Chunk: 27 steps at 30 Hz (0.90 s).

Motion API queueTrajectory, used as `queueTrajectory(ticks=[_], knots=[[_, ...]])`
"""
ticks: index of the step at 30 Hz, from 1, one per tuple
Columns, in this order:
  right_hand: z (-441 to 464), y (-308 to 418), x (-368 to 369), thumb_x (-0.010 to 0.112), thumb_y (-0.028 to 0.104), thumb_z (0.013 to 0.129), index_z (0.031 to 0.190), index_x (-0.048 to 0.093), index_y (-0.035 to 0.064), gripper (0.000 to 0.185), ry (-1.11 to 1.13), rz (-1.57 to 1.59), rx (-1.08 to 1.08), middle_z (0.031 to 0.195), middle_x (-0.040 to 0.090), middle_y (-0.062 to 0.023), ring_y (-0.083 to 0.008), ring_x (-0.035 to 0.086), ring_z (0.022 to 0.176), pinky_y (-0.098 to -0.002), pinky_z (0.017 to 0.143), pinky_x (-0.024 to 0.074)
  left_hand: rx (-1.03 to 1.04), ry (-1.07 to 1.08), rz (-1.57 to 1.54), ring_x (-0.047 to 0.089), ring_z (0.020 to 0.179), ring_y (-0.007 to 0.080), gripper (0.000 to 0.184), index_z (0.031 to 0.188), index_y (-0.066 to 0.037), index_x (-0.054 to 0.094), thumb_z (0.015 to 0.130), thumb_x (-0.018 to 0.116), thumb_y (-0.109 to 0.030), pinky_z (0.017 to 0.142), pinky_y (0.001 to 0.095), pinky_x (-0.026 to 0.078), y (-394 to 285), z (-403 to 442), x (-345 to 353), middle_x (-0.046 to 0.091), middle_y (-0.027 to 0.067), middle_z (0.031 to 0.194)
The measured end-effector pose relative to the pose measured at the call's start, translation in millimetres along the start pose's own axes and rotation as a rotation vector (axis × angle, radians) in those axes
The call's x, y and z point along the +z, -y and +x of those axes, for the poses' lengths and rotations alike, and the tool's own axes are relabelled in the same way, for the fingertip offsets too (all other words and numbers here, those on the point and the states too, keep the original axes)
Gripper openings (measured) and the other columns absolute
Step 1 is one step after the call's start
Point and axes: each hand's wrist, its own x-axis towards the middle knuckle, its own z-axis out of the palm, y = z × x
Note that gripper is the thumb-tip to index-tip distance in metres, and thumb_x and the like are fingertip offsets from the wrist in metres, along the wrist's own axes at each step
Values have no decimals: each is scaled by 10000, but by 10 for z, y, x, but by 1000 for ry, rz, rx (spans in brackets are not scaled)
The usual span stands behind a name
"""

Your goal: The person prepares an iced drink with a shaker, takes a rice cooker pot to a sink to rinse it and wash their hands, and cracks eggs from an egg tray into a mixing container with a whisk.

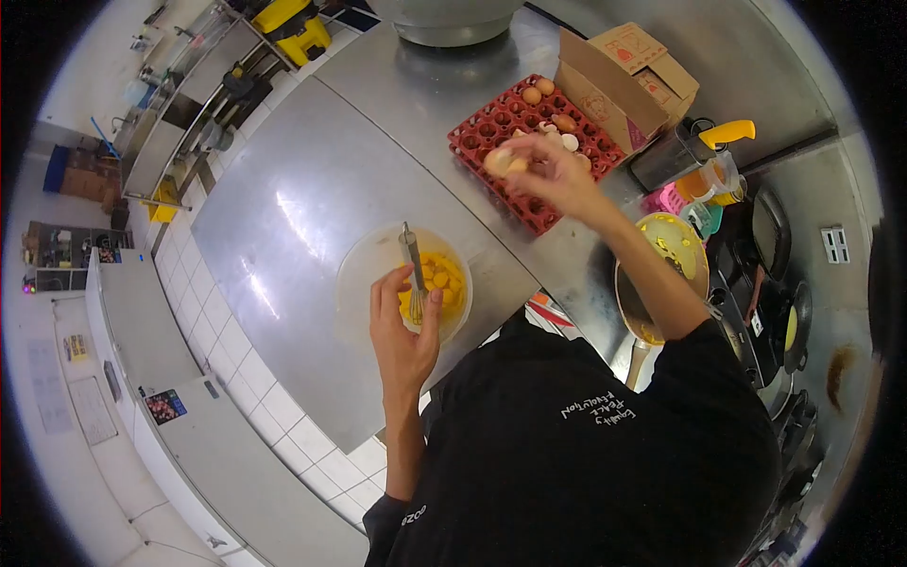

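My right hand (557,175) is closed on a cracked eggshell (499,163) over the red egg tray (463,144). Brown eggs (539,90) and pieces of shell (570,142) sit in the tray's cups. Over the near side of a translucent bowl (357,274), my left hand (404,326) has its thumb and fingers apart. Between them a metal whisk (412,253) stands tilted, its wires down among several yellow yolks (442,274). Whether the left fingers touch the whisk or the bowl's rim, I cannot tell.
An open cardboard box (614,94) stands behind the tray. On my right are a pan (675,248) with yellow residue, a yellow-handled utensil (727,133) in a container, and several dark pans (770,236). A large metal vessel (453,28) is at the back.
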Motion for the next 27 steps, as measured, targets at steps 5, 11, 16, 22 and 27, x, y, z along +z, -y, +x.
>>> queueTrajectory(ticks=[5, 11, 16, 22, 27], knots=[[76, -378, -823, 788, 88, 982, 1373, 639, 33, 422, -117, -600, -57, 1298, 706, -145, -277, 722, 1185, -412, 1004, 589, 33, 42, 252, 686, 1146, 327, 368, 1319, -51, 694, 1000, 797, -204, 1006, 468, 537, 39, -38, 114, 704, 154, 1285], [947, -710, -1233, 774, 148, 951, 1346, 637, 38, 433, -284, -1032, -141, 1285, 631, -199, -413, 681, 1183, -498, 982, 574, -16, 55, 271, 689, 1120, 319, 369, 1308, -61, 707, 976, 813, -183, 999, 462, 535, -46, 5, 124, 706, 151, 1268], [1731, -1008, -1438, 745, 170, 972, 1357, 622, 51, 422, -145, -1330, 77, 1334, 620, -228, -428, 680, 1219, -543, 1015, 586, -31, 38, 280, 689, 1104, 303, 358, 1295, -65, 717, 964, 817, -156, 978, 449, 529, -33, -1, 130, 714, 137, 1253], [1758, -1015, -1388, 687, 234, 1024, 1385, 578, 26, 430, -267, -1388, 168, 1321, 617, -208, -367, 699, 1159, -493, 921, 622, -48, -9, 287, 691, 1053, 290, 353, 1278, -71, 729, 949, 823, -156, 937, 430, 520, -68, -9, 119, 725, 118, 1235], [1163, -346, -781, 528, 283, 1128, 1404, 616, 54, 369, -106, 178, 143, 1116, 599, -9, -129, 608, 966, -321, 824, 533, 32, -18, 298, 690, 1023, 286, 338, 1254, -80, 734, 939, 821, -168, 915, 422, 512, 11, -14, 113, 728, 114, 1225]])
